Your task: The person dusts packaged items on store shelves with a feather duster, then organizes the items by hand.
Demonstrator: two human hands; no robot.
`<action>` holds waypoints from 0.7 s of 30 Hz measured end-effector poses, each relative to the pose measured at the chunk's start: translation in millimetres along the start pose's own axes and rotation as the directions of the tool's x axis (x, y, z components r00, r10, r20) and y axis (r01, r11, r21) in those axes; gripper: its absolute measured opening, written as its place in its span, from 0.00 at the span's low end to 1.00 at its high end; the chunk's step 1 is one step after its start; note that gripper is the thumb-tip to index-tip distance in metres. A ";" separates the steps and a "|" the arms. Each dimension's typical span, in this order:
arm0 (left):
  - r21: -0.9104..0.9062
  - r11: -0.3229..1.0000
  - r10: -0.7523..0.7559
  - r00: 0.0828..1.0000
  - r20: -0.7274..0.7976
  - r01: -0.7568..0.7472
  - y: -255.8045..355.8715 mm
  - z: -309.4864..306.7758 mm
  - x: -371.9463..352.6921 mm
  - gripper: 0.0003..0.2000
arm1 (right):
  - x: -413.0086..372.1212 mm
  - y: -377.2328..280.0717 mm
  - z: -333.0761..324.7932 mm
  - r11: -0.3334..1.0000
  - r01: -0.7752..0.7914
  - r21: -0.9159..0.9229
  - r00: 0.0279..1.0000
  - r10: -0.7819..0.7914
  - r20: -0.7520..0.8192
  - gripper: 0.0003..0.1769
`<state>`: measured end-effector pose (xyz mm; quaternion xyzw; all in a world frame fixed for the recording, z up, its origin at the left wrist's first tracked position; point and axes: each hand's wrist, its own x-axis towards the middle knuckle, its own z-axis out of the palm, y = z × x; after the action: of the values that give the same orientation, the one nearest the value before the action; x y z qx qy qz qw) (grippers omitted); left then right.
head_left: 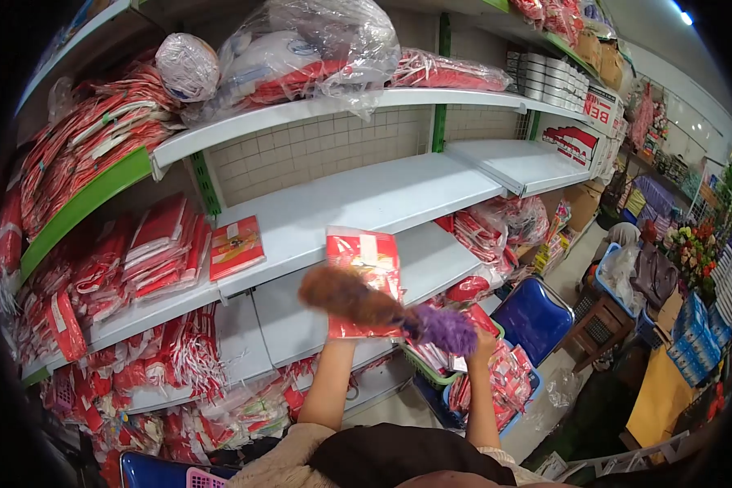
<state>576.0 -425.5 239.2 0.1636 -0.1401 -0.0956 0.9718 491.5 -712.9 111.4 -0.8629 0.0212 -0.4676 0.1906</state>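
My left hand (pixel 341 346) holds up a red packet (pixel 359 246) in clear plastic with a pale label, in front of the lower shelves. The packet covers most of its fingers. In my right hand (pixel 483 348) is a fluffy duster (pixel 342 297), brown at the far end and purple near the hand. The duster lies across the front of the packet and looks smeared by motion. Another flat red packet (pixel 237 246) rests on the middle shelf (pixel 333 199), beside a stack of red packets (pixel 156 240).
Plastic-wrapped goods (pixel 301 61) fill the upper shelf. Below my right hand stand a green basket (pixel 431 374) and a blue basket (pixel 512 420) with red packets. A blue chair (pixel 535 319) is to the right. Cartons (pixel 573 146) stand at the shelf's far end.
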 end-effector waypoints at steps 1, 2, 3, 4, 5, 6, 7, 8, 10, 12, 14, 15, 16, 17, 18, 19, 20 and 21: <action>-0.010 1.000 -0.018 1.000 0.003 0.018 -0.2 -3.6 -1.0 0.28 | 1.1 0.0 -2.3 0.999 0.020 -0.034 1.000 -0.019 0.015 0.07; -0.018 0.999 -0.031 0.999 0.007 0.031 0.9 -6.2 -1.2 0.28 | 1.7 -1.3 -1.2 0.997 0.044 -0.067 0.999 -0.042 0.028 0.07; -0.027 0.999 -0.044 0.999 0.013 0.044 2.7 -8.3 -1.8 0.28 | 0.7 -3.5 2.1 0.998 -0.056 0.025 0.997 0.054 0.045 0.06; -0.035 0.998 -0.050 0.999 0.018 0.050 3.7 -11.1 -1.1 0.28 | -0.6 -4.3 5.8 0.991 -0.129 -0.019 0.990 0.130 0.049 0.06; -0.044 0.998 -0.052 0.998 0.022 0.053 6.9 -12.6 -0.5 0.28 | -1.9 -4.2 11.0 0.978 -0.200 -0.064 0.978 0.203 0.049 0.07; -0.050 0.997 -0.051 0.998 0.025 0.052 11.4 -14.5 -0.4 0.28 | -2.1 -3.5 16.9 0.957 -0.268 -0.108 0.961 0.274 0.044 0.08; -0.057 0.997 -0.049 0.998 0.032 0.050 16.5 -16.3 -0.8 0.28 | -2.4 -0.8 22.1 0.954 -0.278 -0.109 0.960 0.279 -0.001 0.10; -0.063 0.997 -0.048 0.998 0.035 0.050 21.6 -17.7 -2.2 0.28 | 2.6 -3.1 20.6 0.973 -0.231 0.003 0.973 0.231 -0.024 0.10; -0.062 0.997 -0.040 0.998 0.042 0.042 29.9 -19.6 -6.0 0.28 | 12.7 -5.7 14.7 0.968 -0.127 0.218 0.985 0.149 -0.086 0.11; -0.063 0.998 -0.025 0.999 0.038 0.028 34.7 -19.0 -12.4 0.28 | 15.0 -5.5 15.2 0.983 0.021 0.183 0.998 -0.011 -0.054 0.13; -0.072 0.997 -0.015 0.999 0.034 0.017 35.7 -19.0 -16.5 0.28 | 22.9 -14.0 19.0 0.979 0.175 0.100 0.984 -0.170 -0.056 0.13; -0.076 0.997 -0.009 0.999 0.036 0.011 37.1 -19.6 -18.0 0.28 | 27.9 -27.7 15.7 0.980 0.148 0.134 0.985 -0.158 0.067 0.13; -0.076 0.997 -0.001 0.999 0.033 0.003 37.8 -20.2 -18.1 0.28 | 28.2 -34.8 21.2 0.991 0.068 0.114 0.986 -0.084 0.143 0.12; -0.077 0.997 0.012 0.999 0.034 -0.010 38.9 -21.5 -18.8 0.28 | 28.1 -39.3 28.5 0.996 -0.009 0.087 0.976 -0.010 0.216 0.12; -0.079 0.997 0.021 0.999 0.032 -0.019 39.9 -22.0 -19.0 0.28 | 30.9 -42.3 34.3 0.995 -0.082 0.054 0.956 0.064 0.286 0.12; -0.078 0.997 0.030 0.999 0.032 -0.027 41.5 -23.1 -21.6 0.28 | 37.8 -43.7 40.8 0.984 -0.157 0.080 0.938 0.123 0.324 0.12; -0.078 0.996 0.038 0.999 0.027 -0.036 42.2 -22.9 -23.8 0.28 | 50.7 -49.2 42.3 0.969 -0.223 0.102 0.918 0.174 0.356 0.12; -0.074 0.996 0.044 0.999 0.025 -0.042 43.8 -22.5 -25.3 0.28 | 66.7 -56.2 41.8 0.949 -0.290 0.121 0.894 0.224 0.387 0.12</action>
<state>565.1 -372.4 227.8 0.1233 -0.1531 -0.0822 0.9770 555.1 -662.2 163.8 -0.9046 0.0579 -0.2679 0.3265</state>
